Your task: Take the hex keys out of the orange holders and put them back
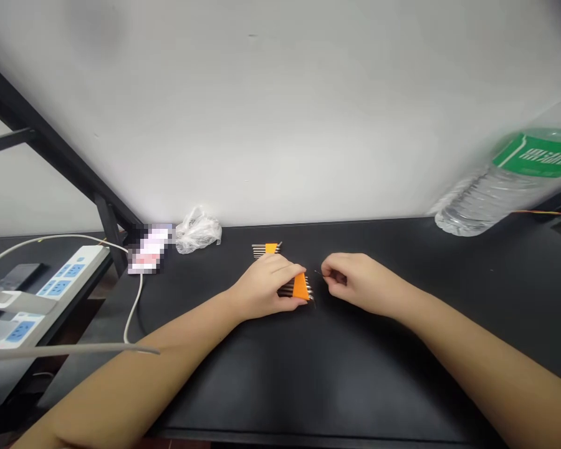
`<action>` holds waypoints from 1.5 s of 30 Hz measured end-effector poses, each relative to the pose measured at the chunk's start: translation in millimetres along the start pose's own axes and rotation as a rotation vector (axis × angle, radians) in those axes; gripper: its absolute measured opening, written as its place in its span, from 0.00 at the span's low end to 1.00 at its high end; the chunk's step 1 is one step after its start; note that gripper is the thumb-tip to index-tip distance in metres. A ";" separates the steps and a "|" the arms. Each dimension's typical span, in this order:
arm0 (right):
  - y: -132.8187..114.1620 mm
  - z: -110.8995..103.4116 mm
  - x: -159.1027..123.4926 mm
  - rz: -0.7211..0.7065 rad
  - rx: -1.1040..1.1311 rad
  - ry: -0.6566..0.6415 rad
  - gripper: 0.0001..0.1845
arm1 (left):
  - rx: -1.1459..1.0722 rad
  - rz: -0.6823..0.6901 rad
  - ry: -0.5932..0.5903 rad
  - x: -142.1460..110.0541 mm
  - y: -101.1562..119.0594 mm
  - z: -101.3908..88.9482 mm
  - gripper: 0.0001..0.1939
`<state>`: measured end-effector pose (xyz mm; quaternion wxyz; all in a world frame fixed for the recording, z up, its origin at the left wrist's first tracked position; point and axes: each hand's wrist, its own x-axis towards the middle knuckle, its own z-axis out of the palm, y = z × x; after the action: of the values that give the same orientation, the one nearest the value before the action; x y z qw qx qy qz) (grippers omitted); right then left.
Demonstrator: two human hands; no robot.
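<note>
My left hand (259,290) is closed round a hex key set, its orange holder (301,287) showing between thumb and fingers. Short bent metal ends stick out of the holder on the right, and the long shafts run back under my palm. Just to the right, my right hand (355,280) pinches a thin dark piece (318,272) that looks like a small hex key; most of it is hidden by the fingers. Behind my left hand a second hex key set (271,248) with a yellow-orange holder lies on the black table (308,386).
A crumpled clear plastic bag (199,231) and a blurred-out phone (150,249) with a white cable (133,305) lie at the back left. White power strips (70,274) are at far left. A large water bottle (495,181) with a green label stands at the right, by the wall.
</note>
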<state>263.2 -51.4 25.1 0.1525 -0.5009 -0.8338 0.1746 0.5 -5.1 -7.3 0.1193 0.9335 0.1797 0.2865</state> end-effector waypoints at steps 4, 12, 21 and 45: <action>-8.0 1.1 -2.4 -0.073 0.112 0.052 0.04 | 0.004 0.003 0.015 0.0 0.1 0.2 0.26; -9.2 1.3 -4.2 -0.152 0.111 0.070 0.06 | 0.010 -0.001 0.008 -0.6 -0.1 0.5 0.26; -9.3 -1.3 -6.3 -0.185 0.092 0.062 0.07 | 0.025 0.043 -0.025 1.1 0.6 0.9 0.25; -28.5 20.8 6.3 0.230 1.170 -0.250 0.17 | -0.017 0.046 -0.021 3.3 8.9 -1.1 0.26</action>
<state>229.2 -61.0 19.7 0.2836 -0.3966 -0.5517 0.6766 4.8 -11.6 -1.9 0.1225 0.9394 0.1543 0.2807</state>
